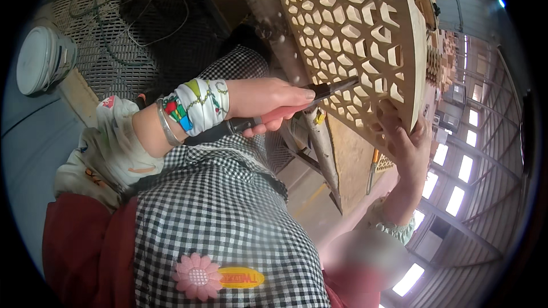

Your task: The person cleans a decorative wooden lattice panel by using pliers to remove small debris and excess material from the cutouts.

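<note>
1 wood panel (pixel 363 33), upper rt. of frame: holes (pixel 381 35) cut thru; amt. left unclear. L hand (pixel 268 105): closed round red-handled tool (pixel 342 84), tip by holes. R hand (pixel 404 134): part-curled, gripping panel's lower edge.

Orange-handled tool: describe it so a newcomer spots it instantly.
Find the big wooden panel full of holes, held by the right hand. Just below its lower edge in the picture, seen against the tan board, is the slim orange-handled tool. Unlike the red-and-black tool in the left hand, it is unheld.
</note>
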Motion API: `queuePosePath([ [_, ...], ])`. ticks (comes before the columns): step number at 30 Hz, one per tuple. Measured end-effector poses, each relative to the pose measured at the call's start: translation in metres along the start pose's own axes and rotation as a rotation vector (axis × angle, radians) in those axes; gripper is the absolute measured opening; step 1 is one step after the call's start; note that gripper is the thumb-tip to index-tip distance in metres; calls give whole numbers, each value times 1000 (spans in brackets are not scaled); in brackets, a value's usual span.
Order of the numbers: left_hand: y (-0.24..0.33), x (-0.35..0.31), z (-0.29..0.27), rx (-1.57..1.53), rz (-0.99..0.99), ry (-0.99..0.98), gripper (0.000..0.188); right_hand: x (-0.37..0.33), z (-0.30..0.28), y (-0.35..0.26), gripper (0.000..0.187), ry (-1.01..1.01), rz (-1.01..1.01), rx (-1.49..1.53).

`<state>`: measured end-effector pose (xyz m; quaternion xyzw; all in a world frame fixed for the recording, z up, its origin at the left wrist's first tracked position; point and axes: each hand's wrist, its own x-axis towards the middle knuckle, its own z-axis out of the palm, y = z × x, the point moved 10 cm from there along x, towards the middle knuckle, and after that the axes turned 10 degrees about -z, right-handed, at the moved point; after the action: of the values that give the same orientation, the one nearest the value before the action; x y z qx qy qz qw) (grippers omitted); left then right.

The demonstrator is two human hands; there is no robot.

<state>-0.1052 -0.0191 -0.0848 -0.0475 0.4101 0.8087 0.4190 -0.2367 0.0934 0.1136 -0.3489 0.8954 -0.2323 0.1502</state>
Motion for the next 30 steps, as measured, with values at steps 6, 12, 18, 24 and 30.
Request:
queuePosePath([
  [6, -25, -27, -17, 280, -14, 210, 39, 0, -6, 12, 49, 18, 178, 123],
  [12, -4, -40, -34, 611, 392, 725, 39, -2, 4, 13, 57, 24, 259, 312],
  [18, 8, -39, -15, 821, 323, 801, 40, 1, 1, 14, 53, 19, 256, 249],
  [24, 18, -56, -26, 888, 273, 904, 41, -1, -1, 8, 53, -31, 297, 186],
  [30, 44, -39, -15, 901, 341, 861, 37, -2, 9, -2, 50, -100, 253, 170],
])
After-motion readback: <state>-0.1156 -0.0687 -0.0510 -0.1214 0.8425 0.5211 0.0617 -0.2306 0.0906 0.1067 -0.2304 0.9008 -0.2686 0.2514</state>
